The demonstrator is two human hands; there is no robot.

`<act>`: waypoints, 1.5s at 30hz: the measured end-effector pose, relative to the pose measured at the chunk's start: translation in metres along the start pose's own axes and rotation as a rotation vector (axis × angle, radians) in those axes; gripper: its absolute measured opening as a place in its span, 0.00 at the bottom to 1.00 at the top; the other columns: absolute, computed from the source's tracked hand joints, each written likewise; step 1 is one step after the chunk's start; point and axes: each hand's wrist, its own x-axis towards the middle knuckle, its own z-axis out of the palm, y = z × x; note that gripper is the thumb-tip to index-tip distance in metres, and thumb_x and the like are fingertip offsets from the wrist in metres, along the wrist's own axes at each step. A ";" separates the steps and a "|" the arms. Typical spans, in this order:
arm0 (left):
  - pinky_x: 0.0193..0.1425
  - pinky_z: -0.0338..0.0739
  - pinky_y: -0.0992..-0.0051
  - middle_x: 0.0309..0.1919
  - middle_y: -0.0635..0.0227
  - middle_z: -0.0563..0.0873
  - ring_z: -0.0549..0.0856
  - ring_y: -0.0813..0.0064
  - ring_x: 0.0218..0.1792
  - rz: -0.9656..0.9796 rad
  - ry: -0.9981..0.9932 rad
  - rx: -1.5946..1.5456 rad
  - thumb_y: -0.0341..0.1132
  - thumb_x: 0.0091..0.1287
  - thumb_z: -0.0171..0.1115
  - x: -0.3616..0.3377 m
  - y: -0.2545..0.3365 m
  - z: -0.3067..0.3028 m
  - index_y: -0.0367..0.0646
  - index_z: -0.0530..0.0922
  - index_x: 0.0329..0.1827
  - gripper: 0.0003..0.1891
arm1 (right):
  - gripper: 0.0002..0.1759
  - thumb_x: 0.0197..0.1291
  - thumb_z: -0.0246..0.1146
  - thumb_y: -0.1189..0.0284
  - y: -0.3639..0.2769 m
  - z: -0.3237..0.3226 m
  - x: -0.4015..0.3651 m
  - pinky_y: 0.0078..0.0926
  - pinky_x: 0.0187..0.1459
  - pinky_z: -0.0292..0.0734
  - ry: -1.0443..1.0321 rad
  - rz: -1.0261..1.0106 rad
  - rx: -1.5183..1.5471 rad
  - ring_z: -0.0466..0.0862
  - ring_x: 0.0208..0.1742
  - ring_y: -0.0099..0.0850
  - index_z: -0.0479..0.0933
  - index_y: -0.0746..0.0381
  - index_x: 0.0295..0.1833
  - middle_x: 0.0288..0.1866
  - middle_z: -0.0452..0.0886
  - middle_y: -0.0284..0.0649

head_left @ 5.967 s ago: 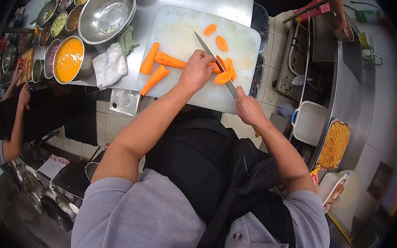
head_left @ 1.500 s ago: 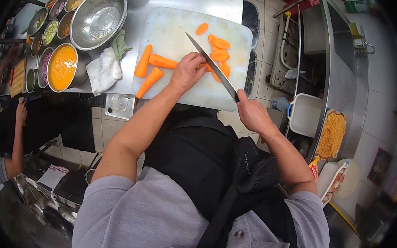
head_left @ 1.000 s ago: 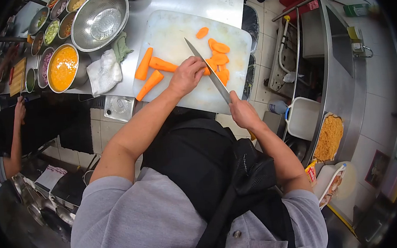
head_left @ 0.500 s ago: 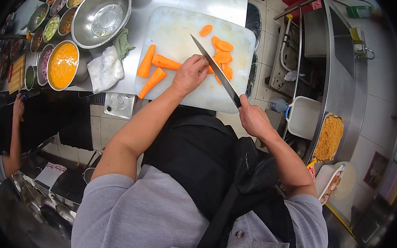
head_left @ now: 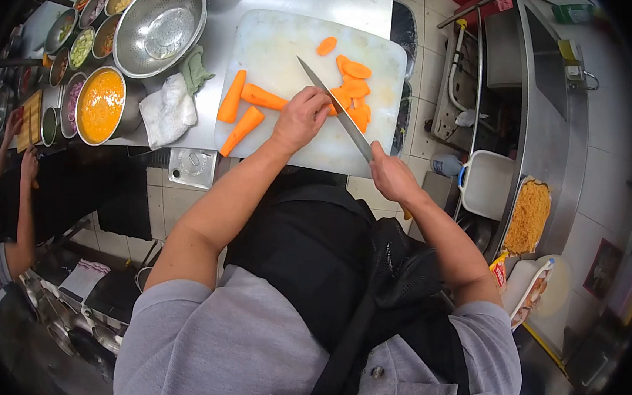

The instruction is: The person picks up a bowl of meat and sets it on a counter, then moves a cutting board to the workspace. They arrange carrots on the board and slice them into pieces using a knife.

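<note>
My left hand presses with bent fingers on a piece of peeled carrot, beside the blade. My right hand grips the handle of a long chef's knife, whose blade slants across the cutting board at the carrot's cut end. Oval carrot slices lie in a loose pile right of the blade, with one slice apart above them. Two peeled carrots rest at the board's left. Another carrot runs toward my left hand; whether it joins the held piece is hidden.
Left of the board are a white cloth, a green cloth, a steel colander and a pot of orange liquid. Several bowls of chopped food stand beyond. Another person's hand is at far left, near a wooden board.
The knife and my right hand have shifted slightly left and toward the held carrot. My left hand stays almost in place. At far left, the other person's second hand now shows by the wooden board.
</note>
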 end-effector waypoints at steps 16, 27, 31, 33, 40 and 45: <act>0.45 0.84 0.67 0.42 0.65 0.84 0.87 0.63 0.42 -0.021 0.035 0.025 0.25 0.62 0.71 -0.005 -0.002 0.002 0.42 0.82 0.40 0.07 | 0.11 0.71 0.55 0.75 -0.033 -0.028 -0.034 0.66 0.40 0.73 0.001 0.042 -0.078 0.82 0.36 0.66 0.61 0.64 0.51 0.29 0.82 0.61; 0.49 0.84 0.66 0.43 0.64 0.84 0.87 0.60 0.45 -0.019 -0.009 0.051 0.25 0.63 0.71 -0.005 -0.002 -0.004 0.42 0.83 0.43 0.08 | 0.11 0.72 0.54 0.74 -0.016 0.012 0.014 0.67 0.43 0.74 0.025 0.004 -0.018 0.83 0.38 0.68 0.60 0.65 0.53 0.31 0.83 0.64; 0.49 0.84 0.66 0.44 0.64 0.84 0.87 0.60 0.45 -0.003 -0.008 0.047 0.25 0.63 0.70 -0.003 0.001 -0.003 0.41 0.82 0.43 0.08 | 0.12 0.73 0.54 0.72 -0.010 -0.001 0.009 0.68 0.43 0.72 0.022 -0.026 0.038 0.82 0.38 0.69 0.60 0.64 0.53 0.31 0.82 0.65; 0.49 0.84 0.66 0.44 0.64 0.84 0.87 0.60 0.45 -0.010 -0.015 0.054 0.24 0.63 0.70 -0.005 -0.001 -0.005 0.41 0.82 0.43 0.08 | 0.12 0.73 0.54 0.71 -0.016 -0.011 -0.001 0.68 0.42 0.72 -0.002 0.028 0.047 0.81 0.37 0.70 0.60 0.62 0.53 0.30 0.81 0.65; 0.47 0.85 0.66 0.44 0.64 0.84 0.87 0.60 0.43 -0.001 0.003 0.044 0.24 0.63 0.70 -0.007 -0.003 -0.003 0.41 0.82 0.43 0.08 | 0.11 0.73 0.55 0.71 -0.027 -0.032 -0.029 0.68 0.41 0.71 -0.023 0.053 0.008 0.81 0.37 0.69 0.60 0.62 0.52 0.29 0.81 0.65; 0.46 0.85 0.66 0.43 0.64 0.84 0.87 0.60 0.43 -0.001 0.009 0.041 0.24 0.63 0.70 -0.007 -0.003 -0.004 0.41 0.82 0.42 0.08 | 0.11 0.73 0.54 0.72 -0.031 -0.031 -0.035 0.67 0.41 0.71 0.003 0.030 0.015 0.81 0.36 0.69 0.60 0.63 0.51 0.29 0.81 0.64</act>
